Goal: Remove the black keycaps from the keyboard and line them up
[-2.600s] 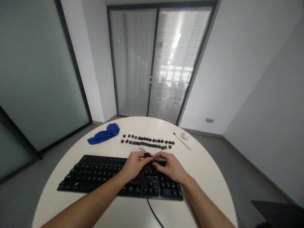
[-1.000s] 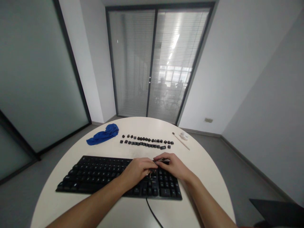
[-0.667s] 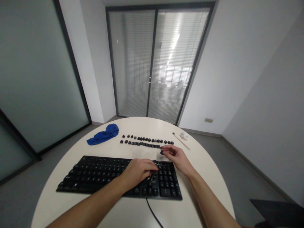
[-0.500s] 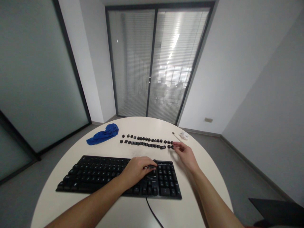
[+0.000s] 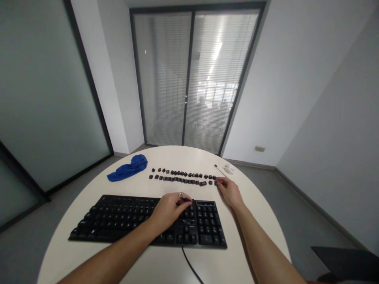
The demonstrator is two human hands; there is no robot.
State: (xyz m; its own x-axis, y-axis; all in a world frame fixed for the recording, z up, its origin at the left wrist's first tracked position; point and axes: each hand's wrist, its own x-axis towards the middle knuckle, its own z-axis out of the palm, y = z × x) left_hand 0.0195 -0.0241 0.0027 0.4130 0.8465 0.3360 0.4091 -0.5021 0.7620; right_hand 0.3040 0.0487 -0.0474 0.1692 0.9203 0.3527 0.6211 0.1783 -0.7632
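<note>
A black keyboard [image 5: 127, 215] with a cable lies on the round table in front of me. Over its upper edge, left of the number pad, is my left hand [image 5: 168, 209], thumb and fingertips pinched together; whatever may be between them is too small to make out. At the right end of two rows of loose black keycaps [image 5: 203, 183], my right hand [image 5: 231, 193] has thumb and forefinger closed on a keycap [image 5: 216, 183], low at the tabletop. My fingers partly hide that keycap.
A crumpled blue cloth [image 5: 128, 169] lies at the back left of the white table [image 5: 231, 240]. Near the right rear edge are a thin brush [image 5: 219, 169] and a small white bundle [image 5: 229, 169]. The keyboard cable [image 5: 191, 264] runs off the near edge.
My left hand's fingers have lifted slightly off the keys and drawn together. The right hand has lowered slightly, bringing its keycap down at the end of the nearer row.
</note>
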